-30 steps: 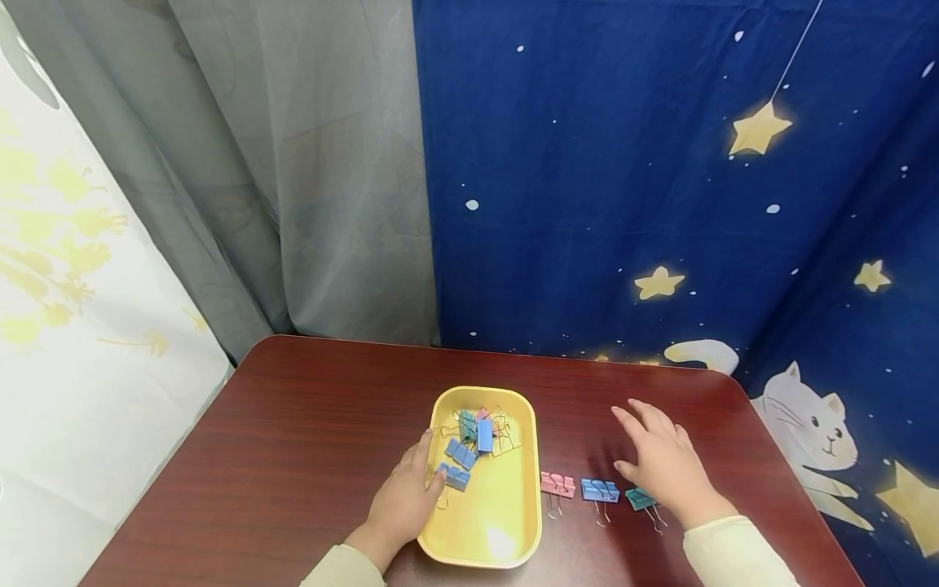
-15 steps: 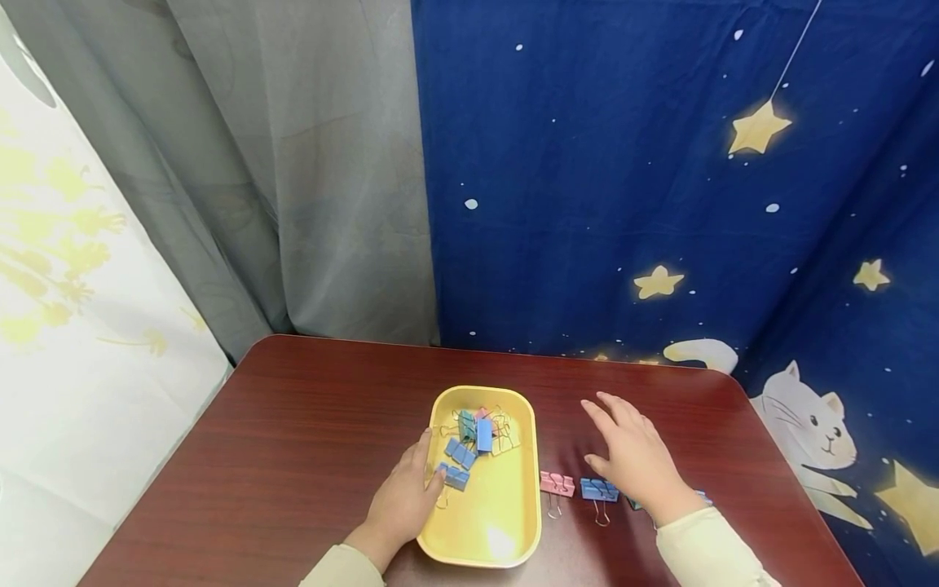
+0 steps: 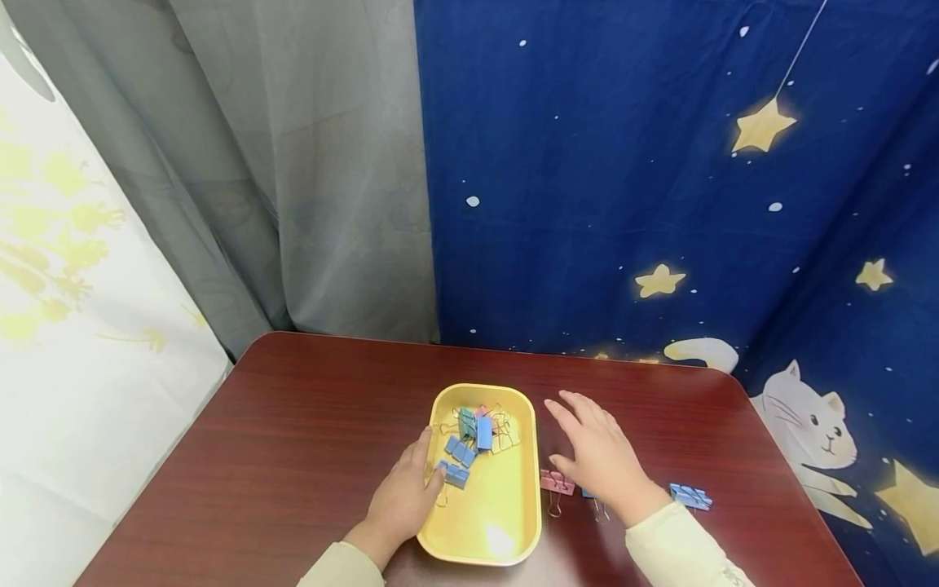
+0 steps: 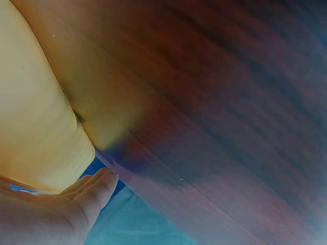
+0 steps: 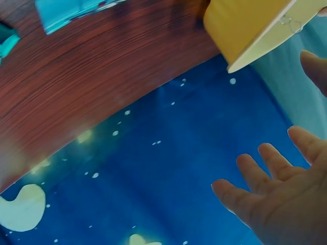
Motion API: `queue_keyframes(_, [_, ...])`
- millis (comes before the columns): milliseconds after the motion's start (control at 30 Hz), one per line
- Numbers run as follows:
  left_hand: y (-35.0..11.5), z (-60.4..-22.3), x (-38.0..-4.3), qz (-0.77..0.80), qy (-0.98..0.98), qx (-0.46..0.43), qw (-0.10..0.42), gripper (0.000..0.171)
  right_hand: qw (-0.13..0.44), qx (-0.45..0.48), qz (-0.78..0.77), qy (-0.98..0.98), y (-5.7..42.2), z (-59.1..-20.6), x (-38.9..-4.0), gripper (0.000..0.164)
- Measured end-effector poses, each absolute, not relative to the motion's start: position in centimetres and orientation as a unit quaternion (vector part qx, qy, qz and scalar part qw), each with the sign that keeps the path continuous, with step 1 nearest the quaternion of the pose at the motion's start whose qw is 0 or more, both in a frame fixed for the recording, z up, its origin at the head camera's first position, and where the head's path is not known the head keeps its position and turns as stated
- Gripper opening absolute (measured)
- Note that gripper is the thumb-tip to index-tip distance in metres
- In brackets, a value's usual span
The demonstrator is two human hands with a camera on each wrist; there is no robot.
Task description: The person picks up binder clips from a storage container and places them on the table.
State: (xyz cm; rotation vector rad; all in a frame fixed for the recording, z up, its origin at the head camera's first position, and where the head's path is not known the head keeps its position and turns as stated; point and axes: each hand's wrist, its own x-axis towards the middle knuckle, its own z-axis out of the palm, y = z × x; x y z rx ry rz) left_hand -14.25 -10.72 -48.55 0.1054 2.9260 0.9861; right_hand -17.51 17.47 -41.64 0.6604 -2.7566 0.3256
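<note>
A yellow tray [image 3: 480, 522] with several binder clips in it, among them a blue one [image 3: 484, 434] and a green one [image 3: 466, 424], stands in the head view. My left hand [image 3: 399, 497] holds its left rim, thumb over the edge and fingers along the outer wall [image 4: 36, 112]. My right hand [image 3: 601, 456] is spread in the air right of the tray, holding nothing; its fingers show apart in the right wrist view. Below it lie a pink binder clip [image 3: 557, 483] and a blue binder clip [image 3: 600, 511], partly hidden by the hand.
Right of my right wrist lies another blue binder clip [image 3: 690, 496]. The dark red wooden table [image 3: 330, 408] ends at the back against a grey curtain [image 3: 359, 204] and a blue starry curtain [image 3: 550, 244].
My right hand has moved left toward the tray, over the blue clip. It now hides the green clip on the table and uncovers a blue one at right. My left hand stays put.
</note>
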Motion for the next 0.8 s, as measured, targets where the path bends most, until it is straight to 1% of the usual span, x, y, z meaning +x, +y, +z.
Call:
queue_keyframes(333, [-10.7,-48.6,-14.3,0.316,0.948,0.032,0.027,0.066,0.110,0.248,0.129,-0.954,15.4,-41.8,-17.4,0.073])
queue_keyframes(800, [-10.6,-48.5,-14.3,0.316,0.948,0.030,0.025,0.066,0.080,0.279,0.148,-0.946,12.5,-42.4,-17.3,0.070])
